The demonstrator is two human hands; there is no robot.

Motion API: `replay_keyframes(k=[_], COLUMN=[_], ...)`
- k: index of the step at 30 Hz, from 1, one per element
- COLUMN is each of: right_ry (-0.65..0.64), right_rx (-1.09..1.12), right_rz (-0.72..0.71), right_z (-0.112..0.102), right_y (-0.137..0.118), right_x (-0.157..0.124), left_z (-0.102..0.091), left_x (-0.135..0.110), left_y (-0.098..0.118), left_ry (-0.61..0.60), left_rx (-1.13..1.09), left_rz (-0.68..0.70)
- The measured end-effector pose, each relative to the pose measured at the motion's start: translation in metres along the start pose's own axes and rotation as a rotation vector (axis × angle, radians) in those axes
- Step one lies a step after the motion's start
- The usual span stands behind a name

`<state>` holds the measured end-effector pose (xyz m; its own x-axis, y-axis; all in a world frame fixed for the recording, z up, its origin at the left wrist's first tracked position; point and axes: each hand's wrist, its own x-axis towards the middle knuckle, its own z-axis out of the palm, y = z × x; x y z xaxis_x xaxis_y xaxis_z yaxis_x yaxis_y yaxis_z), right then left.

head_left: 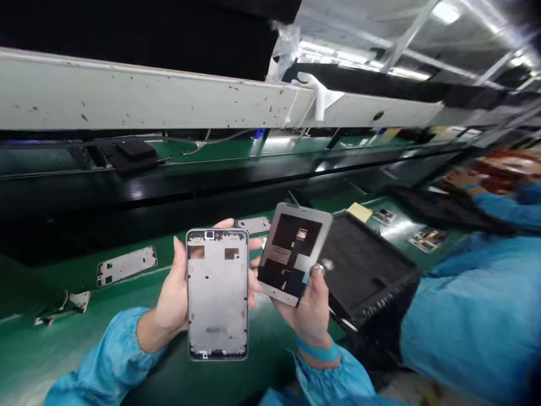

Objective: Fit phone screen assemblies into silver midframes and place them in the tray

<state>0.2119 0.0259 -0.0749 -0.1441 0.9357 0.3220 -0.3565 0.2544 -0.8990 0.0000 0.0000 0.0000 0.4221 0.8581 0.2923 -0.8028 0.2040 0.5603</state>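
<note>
My left hand (174, 304) is closed round a silver phone frame (217, 304), a flat metal plate with small cutouts and a thin rim, held upright towards me. Its fingers wrap behind the frame and show past its right edge. To the right, my right hand (311, 313) grips a phone screen panel (291, 254) by its lower right edge. The panel is tilted and shows its back, with a light border, dark areas and a flex connector. A small round metallic piece shows by the right thumb; I cannot make out what it is. Frame and panel are close together.
Two more phone frames (127, 266) lie on the green bench (147, 349). A black mat (363, 265) lies at the right, a yellow block (359, 212) behind it. A co-worker's blue sleeve (477, 304) is close at the right. A long pale beam (147, 96) spans the view above.
</note>
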Motion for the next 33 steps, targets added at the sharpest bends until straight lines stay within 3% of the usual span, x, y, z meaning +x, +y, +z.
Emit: replay_keyframes(k=[4,8,13,18,22,26,30,33], right_ry=[-0.141,-0.363,-0.397,-0.411,-0.424,-0.417,-0.318,-0.238], right_rx=[-0.324,-0.577,-0.725,-0.811,-0.818,-0.764,-0.640,-0.521], right_rz=[-0.080,-0.236,-0.310,-0.331,-0.361,-0.393,-0.336,-0.252], right_z=[-0.018,-0.018,-0.018,-0.025,-0.022,-0.011,0.003,0.013], right_y=[0.004,-0.009,-0.020,-0.023,-0.022,-0.015,0.001,0.018], right_x=[-0.010,-0.004,0.003,0.001,0.006,0.012,0.015,0.016], left_z=[-0.012,-0.031,-0.040,-0.039,-0.041,-0.046,-0.057,-0.064], left_x=[0.015,0.028,0.034,0.033,0.030,0.029,0.031,0.032], left_y=[-0.001,-0.004,0.000,0.008,0.011,0.014,0.019,0.019], left_ry=[0.119,0.228,0.270,0.305,0.257,0.108,-0.019,-0.038], left_rx=[0.098,0.259,0.387,0.465,0.541,0.645,0.771,0.854], left_rz=[0.107,0.255,0.390,0.436,0.453,0.445,0.449,0.442])
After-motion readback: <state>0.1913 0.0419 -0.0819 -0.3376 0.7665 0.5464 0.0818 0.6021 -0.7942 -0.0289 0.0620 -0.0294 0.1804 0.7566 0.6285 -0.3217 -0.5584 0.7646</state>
